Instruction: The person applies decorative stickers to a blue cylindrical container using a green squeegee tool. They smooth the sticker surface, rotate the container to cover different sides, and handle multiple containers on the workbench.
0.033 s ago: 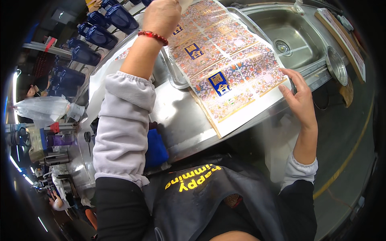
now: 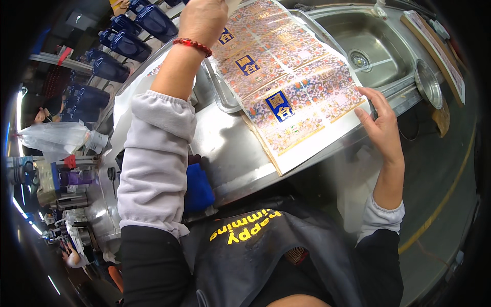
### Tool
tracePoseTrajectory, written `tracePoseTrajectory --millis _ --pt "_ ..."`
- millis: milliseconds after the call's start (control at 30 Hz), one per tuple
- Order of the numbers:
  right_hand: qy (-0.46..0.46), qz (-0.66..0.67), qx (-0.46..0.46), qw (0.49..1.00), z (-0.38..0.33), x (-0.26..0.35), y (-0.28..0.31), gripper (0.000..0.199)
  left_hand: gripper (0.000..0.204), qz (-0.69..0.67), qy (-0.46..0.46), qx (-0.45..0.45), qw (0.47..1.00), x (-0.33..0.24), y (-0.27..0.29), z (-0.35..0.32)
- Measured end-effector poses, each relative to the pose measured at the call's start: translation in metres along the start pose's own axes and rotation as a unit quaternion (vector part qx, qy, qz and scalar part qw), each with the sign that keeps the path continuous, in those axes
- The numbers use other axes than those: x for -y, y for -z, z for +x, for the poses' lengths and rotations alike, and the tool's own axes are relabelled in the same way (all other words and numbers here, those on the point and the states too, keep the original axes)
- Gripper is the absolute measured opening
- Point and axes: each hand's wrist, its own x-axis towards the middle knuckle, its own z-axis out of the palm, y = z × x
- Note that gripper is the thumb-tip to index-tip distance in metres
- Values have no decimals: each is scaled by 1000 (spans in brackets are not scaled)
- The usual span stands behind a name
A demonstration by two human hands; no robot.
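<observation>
A large sheet printed with small flowers and blue label panels (image 2: 307, 105) lies over a board on the metal counter (image 2: 220, 148), its white near margin reaching the counter's front edge. My left hand (image 2: 203, 23) is at the top of the view, above the sheet's far left side. It looks closed, with a pale beige piece beside its fingertips; the picture's edge cuts off the fingers, so what they hold is unclear. Along the sheet's right edge rests my right hand (image 2: 380, 123), thumb and forefinger apart and touching the margin.
A steel sink (image 2: 381, 56) is set beyond the sheet, with a round metal bowl (image 2: 428, 83) at its right. Metal trays (image 2: 225, 97) sit partly under the sheet. Several dark blue bottles (image 2: 128, 46) stand at far left. A blue cloth (image 2: 198, 188) lies at the near edge.
My left hand and forearm have shifted slightly to the left and away from me. My right hand and the sheet stay in place.
</observation>
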Motion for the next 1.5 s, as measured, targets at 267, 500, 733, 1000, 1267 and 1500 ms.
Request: tracePoseTrajectory --millis 267,500,733,1000,1267,1500 --pt "16 33 3 999 -4 6 -2 40 27 -30 45 -59 997 -3 38 16" --pt "-80 288 19 954 -1 40 -29 63 16 -201 -86 -86 972 -105 56 -12" --pt "-24 552 -173 815 -70 38 -34 83 41 -259 -301 -20 918 -246 30 -95" --pt "-170 509 -485 690 -218 -25 -1 43 66 -379 -357 209 828 -319 26 -163" --pt "-503 541 -505 446 -267 -177 -76 16 81 -385 -294 287 826 -278 69 -175" --pt "-294 509 -464 662 -179 -59 -41 29 76 -391 -231 312 835 -224 119 -187"
